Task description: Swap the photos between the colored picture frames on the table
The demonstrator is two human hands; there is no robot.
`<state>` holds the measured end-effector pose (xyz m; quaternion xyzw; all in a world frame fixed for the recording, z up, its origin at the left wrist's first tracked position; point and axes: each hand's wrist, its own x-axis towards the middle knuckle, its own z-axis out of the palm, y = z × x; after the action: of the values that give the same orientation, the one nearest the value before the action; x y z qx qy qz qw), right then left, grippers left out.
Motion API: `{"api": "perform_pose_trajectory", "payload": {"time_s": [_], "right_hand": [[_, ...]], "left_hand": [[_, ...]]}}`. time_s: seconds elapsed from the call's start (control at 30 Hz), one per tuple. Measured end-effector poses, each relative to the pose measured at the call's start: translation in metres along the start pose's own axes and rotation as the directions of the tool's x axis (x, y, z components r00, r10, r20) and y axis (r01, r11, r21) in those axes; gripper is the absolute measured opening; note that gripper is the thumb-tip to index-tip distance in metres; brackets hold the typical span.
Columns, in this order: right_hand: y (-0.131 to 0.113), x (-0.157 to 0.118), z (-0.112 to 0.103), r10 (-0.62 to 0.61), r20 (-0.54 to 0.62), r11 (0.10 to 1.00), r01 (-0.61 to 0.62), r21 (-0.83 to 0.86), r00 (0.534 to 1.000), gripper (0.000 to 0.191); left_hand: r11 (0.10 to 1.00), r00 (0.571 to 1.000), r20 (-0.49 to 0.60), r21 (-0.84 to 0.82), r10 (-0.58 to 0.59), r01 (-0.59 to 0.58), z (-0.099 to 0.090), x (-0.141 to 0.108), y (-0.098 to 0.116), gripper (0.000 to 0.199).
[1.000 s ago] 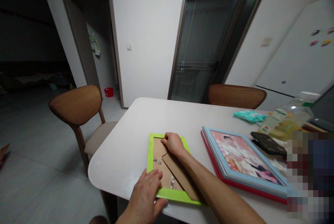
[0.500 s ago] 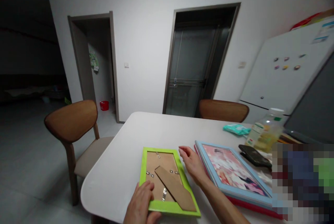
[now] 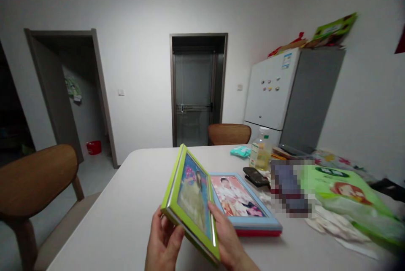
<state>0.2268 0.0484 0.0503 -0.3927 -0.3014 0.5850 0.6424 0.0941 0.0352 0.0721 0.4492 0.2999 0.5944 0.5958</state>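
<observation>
A green picture frame (image 3: 194,195) is tilted up off the white table, its picture side showing and facing right. My left hand (image 3: 164,239) grips its lower left edge, the thumb on the front border and the fingers behind. At its right edge my right hand (image 3: 226,237) holds it, with the thumb at the front. The back of the frame is hidden. Just to the right lies a light blue picture frame (image 3: 238,197), flat on top of something red, partly covered by the green frame.
On the white table (image 3: 110,220) are a dark phone (image 3: 256,177), a bottle (image 3: 261,151) of yellow liquid, a teal packet (image 3: 240,151), a green bag (image 3: 348,195) and white gloves (image 3: 335,224). Wooden chairs stand left (image 3: 41,174) and behind (image 3: 229,134).
The green frame has been lifted off the table and turned from its back to its picture side. My right hand now grips it too. The view has swung right.
</observation>
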Motion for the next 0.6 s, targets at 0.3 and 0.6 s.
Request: {"api": "perform_pose_trajectory", "payload": {"time_s": [0.3,0.6], "right_hand": [[-0.114,0.036,-0.125,-0.121,-0.236,0.743,-0.070,-0.665,0.964,0.022],[-0.105,0.051,-0.182,-0.249,-0.270,0.567,-0.086,-0.819,0.930,0.019]], "left_hand": [[0.986,0.949,0.305,0.163,-0.082,0.032,0.070,0.034,-0.052,0.037],[0.807,0.961,0.263,0.584,-0.084,-0.089,0.079,0.038,-0.097,0.042]]}}
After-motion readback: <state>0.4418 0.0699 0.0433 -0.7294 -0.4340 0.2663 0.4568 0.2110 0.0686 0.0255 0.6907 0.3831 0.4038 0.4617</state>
